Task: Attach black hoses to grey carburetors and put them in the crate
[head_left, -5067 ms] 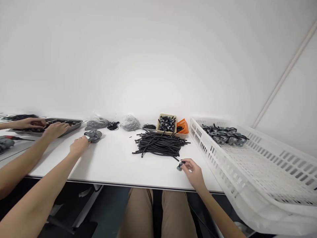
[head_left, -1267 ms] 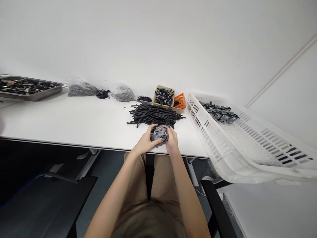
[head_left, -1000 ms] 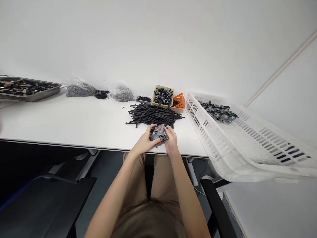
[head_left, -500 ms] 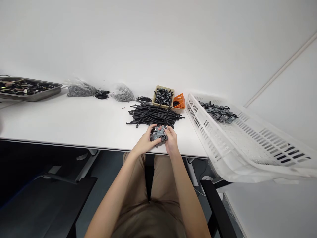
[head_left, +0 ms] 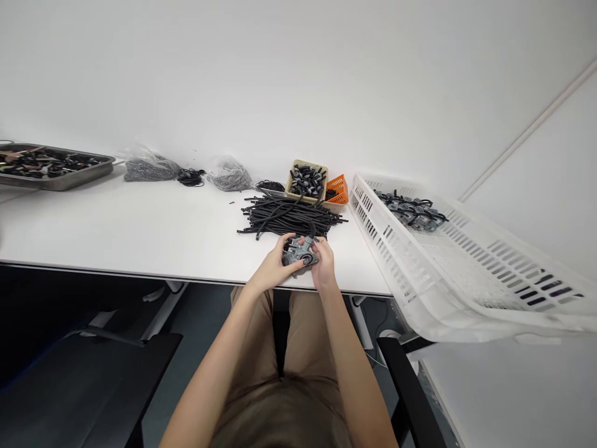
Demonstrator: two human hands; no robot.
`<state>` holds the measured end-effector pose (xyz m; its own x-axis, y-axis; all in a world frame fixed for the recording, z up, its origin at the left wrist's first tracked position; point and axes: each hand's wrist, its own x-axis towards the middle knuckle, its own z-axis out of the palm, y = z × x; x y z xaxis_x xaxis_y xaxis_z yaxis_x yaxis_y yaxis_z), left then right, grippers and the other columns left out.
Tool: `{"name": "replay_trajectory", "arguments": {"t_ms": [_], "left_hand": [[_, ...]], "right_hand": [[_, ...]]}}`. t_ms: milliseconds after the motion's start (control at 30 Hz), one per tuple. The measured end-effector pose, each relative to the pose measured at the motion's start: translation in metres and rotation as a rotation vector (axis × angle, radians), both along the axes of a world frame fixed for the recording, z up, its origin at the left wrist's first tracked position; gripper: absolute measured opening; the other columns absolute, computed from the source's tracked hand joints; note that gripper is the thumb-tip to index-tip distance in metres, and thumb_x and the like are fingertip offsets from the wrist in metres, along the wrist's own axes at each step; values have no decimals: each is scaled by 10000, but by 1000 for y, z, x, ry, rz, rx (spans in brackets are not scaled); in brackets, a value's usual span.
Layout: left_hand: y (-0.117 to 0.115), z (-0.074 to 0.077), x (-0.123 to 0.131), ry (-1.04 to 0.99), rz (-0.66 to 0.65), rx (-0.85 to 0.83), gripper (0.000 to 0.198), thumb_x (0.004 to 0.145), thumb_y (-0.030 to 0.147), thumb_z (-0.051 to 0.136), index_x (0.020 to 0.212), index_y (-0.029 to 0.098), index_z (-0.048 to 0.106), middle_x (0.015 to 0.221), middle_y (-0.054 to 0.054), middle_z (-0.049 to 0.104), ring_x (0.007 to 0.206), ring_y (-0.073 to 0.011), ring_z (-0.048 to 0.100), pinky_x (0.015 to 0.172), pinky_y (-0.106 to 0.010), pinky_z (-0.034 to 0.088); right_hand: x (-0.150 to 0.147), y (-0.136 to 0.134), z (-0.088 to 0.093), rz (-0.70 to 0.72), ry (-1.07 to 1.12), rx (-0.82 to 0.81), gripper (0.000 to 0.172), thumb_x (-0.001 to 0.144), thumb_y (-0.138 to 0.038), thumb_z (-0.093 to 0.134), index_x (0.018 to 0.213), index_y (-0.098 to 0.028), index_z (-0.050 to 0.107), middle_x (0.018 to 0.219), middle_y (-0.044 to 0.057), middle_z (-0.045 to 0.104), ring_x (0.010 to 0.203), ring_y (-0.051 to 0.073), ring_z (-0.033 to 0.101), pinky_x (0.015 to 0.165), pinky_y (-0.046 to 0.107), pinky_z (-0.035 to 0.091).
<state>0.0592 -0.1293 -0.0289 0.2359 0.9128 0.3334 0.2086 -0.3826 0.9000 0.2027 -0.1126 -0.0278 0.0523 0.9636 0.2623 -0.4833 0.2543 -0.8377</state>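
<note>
Gripping a grey, irregularly shaped metal-looking part point(head_left: 295, 251) from its left side, the left hand point(head_left: 270, 271) lays its thumb across the near face while its other fingers curl around the far edge, mostly out of sight. The right hand point(head_left: 324, 266) closes on the right side of the same part, thumb and fingertips bunched near a short, curved black tube point(head_left: 310, 229); which finger bears on which piece is too small to tell. The tube rises from the far end of the part, and its dark outline blends into the heap of long, thin black rubbery tubes point(head_left: 280, 214) just behind. The part is above the near edge of the white tabletop point(head_left: 200, 230); whether it touches the surface is hidden by the hands.

Beyond the heap, a square cream plastic tray point(head_left: 288, 182) holds small black-and-grey pieces, overlapping too closely to separate. An orange slatted plastic basket point(head_left: 342, 189) leans beside it, the black bits inside partly hidden. To the right, a long white perforated plastic crate point(head_left: 396, 261) runs out of frame, with a cluster of grey parts with black tubes point(head_left: 415, 213) at its far end. At far left, a shallow steel tray point(head_left: 77, 180) of jumbled pieces is cut off by the frame.
</note>
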Motion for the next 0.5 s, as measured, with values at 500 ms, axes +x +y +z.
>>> {"name": "replay_trajectory", "arguments": {"t_ms": [500], "left_hand": [[0,1,0,-7,0,-5,671,823,376,699,1396,234,380,1417,-121,540,1220,-265,581,1053,-421,456]], "right_hand": [[2,2,-2,40,0,-4,285,738,-352,744,974,-191,735,841,18,757,836,193,687,844,336,538]]}}
